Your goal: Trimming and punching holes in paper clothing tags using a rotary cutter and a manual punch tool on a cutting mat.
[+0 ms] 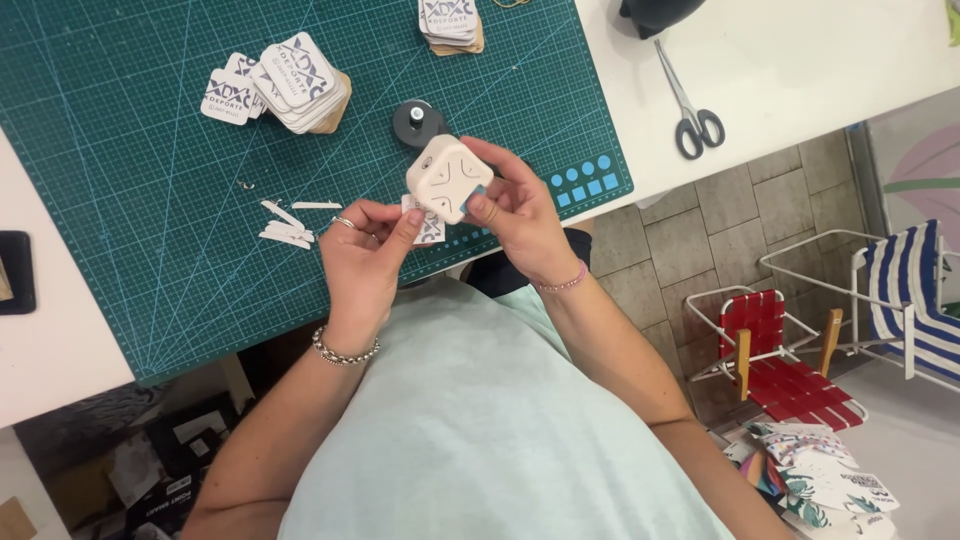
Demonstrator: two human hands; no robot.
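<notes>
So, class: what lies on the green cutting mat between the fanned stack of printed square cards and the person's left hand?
In the head view, white paper offcuts lie on the cutting mat between the card stack and the left hand.

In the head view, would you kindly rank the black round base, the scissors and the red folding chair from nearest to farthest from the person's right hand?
1. The black round base, on the green mat just above the right hand, which holds a cream corner punch.
2. The scissors, on the white table, up and to the right.
3. The red folding chair, on the floor, lower right.
</notes>
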